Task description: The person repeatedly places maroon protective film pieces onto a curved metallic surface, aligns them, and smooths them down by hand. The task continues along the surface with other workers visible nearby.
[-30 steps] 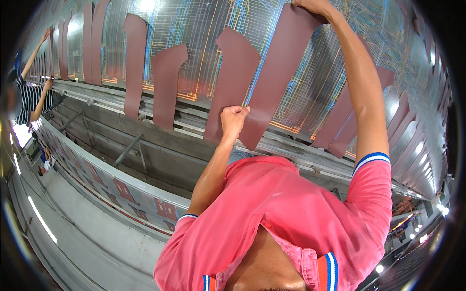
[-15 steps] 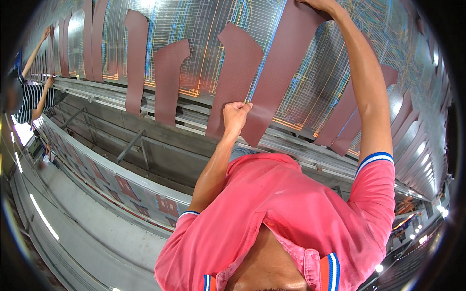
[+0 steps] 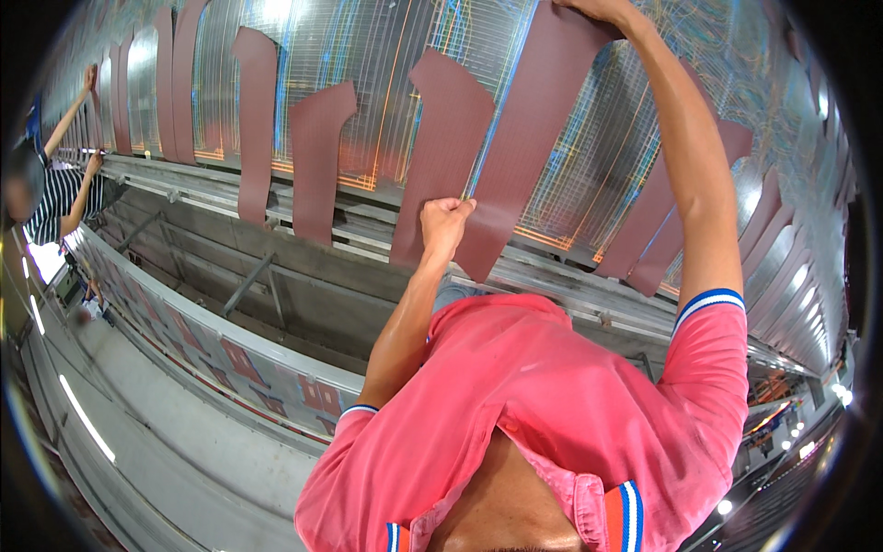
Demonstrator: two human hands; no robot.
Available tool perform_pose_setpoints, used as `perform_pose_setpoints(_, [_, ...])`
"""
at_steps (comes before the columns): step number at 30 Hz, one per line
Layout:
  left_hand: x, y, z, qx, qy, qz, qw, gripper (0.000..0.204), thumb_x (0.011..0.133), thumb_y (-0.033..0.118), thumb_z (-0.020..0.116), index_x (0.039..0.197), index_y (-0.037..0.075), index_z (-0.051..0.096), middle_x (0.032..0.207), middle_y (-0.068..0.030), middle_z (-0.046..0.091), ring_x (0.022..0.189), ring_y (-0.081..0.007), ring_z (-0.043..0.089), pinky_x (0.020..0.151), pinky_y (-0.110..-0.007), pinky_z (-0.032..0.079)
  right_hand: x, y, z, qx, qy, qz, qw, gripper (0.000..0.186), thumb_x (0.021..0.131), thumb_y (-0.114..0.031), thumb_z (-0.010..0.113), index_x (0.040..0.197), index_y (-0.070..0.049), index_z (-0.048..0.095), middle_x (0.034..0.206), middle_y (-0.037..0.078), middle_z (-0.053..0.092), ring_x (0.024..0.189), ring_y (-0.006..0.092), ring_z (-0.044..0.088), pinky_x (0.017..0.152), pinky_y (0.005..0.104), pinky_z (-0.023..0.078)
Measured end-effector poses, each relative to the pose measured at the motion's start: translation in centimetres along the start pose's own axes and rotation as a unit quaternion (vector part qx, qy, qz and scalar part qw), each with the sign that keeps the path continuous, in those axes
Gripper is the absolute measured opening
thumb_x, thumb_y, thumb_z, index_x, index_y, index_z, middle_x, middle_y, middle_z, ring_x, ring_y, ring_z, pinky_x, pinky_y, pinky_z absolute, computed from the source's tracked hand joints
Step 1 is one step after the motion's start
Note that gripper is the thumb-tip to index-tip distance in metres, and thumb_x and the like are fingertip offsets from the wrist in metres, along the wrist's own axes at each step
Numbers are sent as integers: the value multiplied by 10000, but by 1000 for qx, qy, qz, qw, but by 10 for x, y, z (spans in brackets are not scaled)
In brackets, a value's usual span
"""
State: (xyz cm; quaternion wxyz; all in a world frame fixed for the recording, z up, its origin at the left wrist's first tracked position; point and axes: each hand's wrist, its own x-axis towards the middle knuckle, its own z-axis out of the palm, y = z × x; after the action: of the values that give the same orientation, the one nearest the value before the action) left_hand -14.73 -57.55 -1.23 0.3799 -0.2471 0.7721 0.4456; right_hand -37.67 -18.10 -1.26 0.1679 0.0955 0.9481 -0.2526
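The left hand (image 3: 445, 228) is curled narrow, thumb and finger meeting at the left edge of a long maroon strip (image 3: 528, 138), near its lower end; whether they grip that edge I cannot tell. The right hand (image 3: 600, 11) reaches over the strip's far end, partly cut off by the frame, so its spread cannot be told. The strip lies between both hands on a metal worktop (image 3: 391, 101) with coloured lines. A shorter strip (image 3: 451, 115) lies just beyond the left hand. A rail (image 3: 361, 241) runs left of that hand; well beyond stands a co-worker (image 3: 64, 198).
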Motion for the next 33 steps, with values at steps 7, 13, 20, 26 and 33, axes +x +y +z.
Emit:
perform_pose_setpoints(7, [0, -5, -1, 20, -12, 38, 999, 310, 834, 210, 739, 616, 20, 627, 513, 58, 424, 495, -52, 351, 451, -311, 269, -2, 17, 4, -41, -22, -15, 999, 218, 752, -319, 683, 835, -128, 747, 960, 155, 701, 972, 370, 640, 878, 595, 447])
perform_pose_setpoints(13, [-8, 4, -3, 40, 8, 29, 999, 290, 816, 201, 753, 624, 6, 658, 524, 80, 435, 503, -33, 354, 445, -284, 251, -13, 2, 7, -109, 33, -47, 992, 213, 825, -260, 633, 887, -84, 737, 955, 141, 701, 1053, 323, 579, 908, 558, 430])
perform_pose_setpoints(20, [-6, 9, -1, 33, 1, 17, 999, 282, 811, 220, 750, 683, -23, 685, 492, 46, 447, 477, -57, 374, 445, -311, 293, -65, -31, 3, -251, 233, 15, 939, 452, 882, -425, 640, 1115, -39, 615, 1276, 134, 562, 1198, 310, 496, 998, 549, 379])
perform_pose_setpoints(26, [-3, -2, 3, 40, 13, 38, 998, 270, 832, 197, 738, 660, 0, 670, 510, 74, 430, 481, -40, 345, 443, -284, 250, -145, -42, 105, -170, 139, -179, 959, 723, 980, -581, 337, 1458, -40, 373, 1552, 164, 302, 1465, 325, 228, 1187, 538, 159])
perform_pose_setpoints(33, [-10, 3, 5, 370, 98, 247, 890, 321, 840, 288, 725, 697, 3, 681, 588, -152, 607, 566, -287, 624, 562, -439, 481, -72, 15, 67, -215, 251, -11, 944, 724, 1003, -562, 285, 1513, -47, 283, 1601, 116, 223, 1492, 291, 156, 1201, 522, 142])
